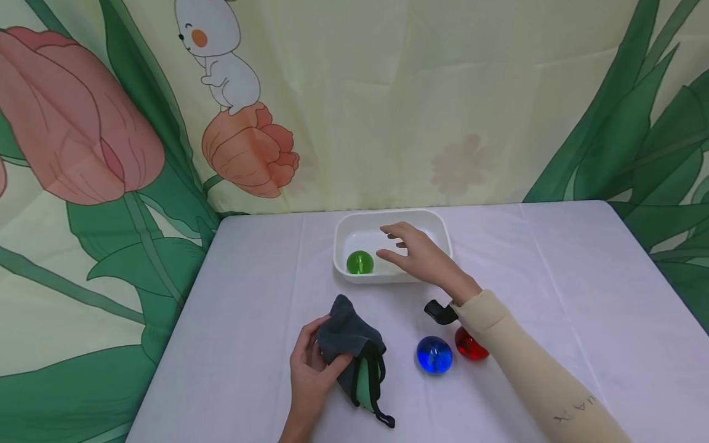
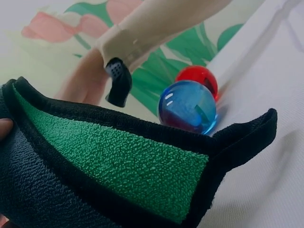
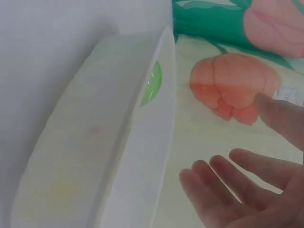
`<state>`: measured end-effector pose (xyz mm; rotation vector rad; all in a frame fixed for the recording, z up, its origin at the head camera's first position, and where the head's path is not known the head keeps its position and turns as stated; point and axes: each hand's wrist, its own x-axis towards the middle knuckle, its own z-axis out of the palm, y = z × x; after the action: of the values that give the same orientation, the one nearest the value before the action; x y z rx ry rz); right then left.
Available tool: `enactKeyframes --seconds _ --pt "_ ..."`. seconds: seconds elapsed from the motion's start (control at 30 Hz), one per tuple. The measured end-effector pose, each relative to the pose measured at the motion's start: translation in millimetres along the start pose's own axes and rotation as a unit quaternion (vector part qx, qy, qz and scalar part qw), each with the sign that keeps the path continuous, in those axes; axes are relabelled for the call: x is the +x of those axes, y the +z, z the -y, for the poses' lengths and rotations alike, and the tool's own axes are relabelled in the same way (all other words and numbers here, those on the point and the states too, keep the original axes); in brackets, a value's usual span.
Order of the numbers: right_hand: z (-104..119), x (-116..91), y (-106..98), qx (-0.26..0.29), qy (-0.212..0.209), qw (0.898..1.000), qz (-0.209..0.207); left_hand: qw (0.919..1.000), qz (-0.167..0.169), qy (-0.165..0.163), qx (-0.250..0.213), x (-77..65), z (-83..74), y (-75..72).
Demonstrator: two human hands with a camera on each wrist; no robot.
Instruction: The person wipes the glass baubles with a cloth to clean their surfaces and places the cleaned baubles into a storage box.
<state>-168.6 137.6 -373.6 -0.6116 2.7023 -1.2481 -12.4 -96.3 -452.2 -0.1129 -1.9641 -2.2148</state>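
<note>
My left hand (image 1: 311, 368) grips a dark grey cloth (image 1: 348, 332) with black edging, a black loop and a green terry side (image 2: 123, 166). Over the white tray (image 1: 392, 278) hangs my right hand (image 1: 418, 251), its fingers spread and relaxed with nothing between them. A clear green ball (image 1: 360, 263) lies in the tray's near left corner, to the left of that hand. On the table, right of the cloth, sit a blue ball (image 1: 434, 355) and a red ball (image 1: 471, 344), the red one partly hidden by the right sleeve.
A white cloth covers the table (image 1: 249, 307). Behind it hangs a curtain (image 1: 388, 123) printed with tulips and a rabbit, close to the tray's far side. A black camera mount (image 1: 440, 312) juts from the right wrist above the balls.
</note>
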Motion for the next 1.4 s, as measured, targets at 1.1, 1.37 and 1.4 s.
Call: enactKeyframes --seconds 1.1,1.37,1.4 --pt "-13 -92 9 -0.041 -0.033 0.995 0.086 0.9998 0.001 -0.020 -0.003 5.6 1.0 7.8" --pt "-24 -108 13 0.013 -0.050 0.991 0.125 0.9999 -0.001 -0.011 0.000 4.0 2.1 7.1" --pt "-24 -110 13 0.015 -0.050 0.990 0.129 0.9999 -0.001 -0.011 0.000 3.8 2.1 7.1"
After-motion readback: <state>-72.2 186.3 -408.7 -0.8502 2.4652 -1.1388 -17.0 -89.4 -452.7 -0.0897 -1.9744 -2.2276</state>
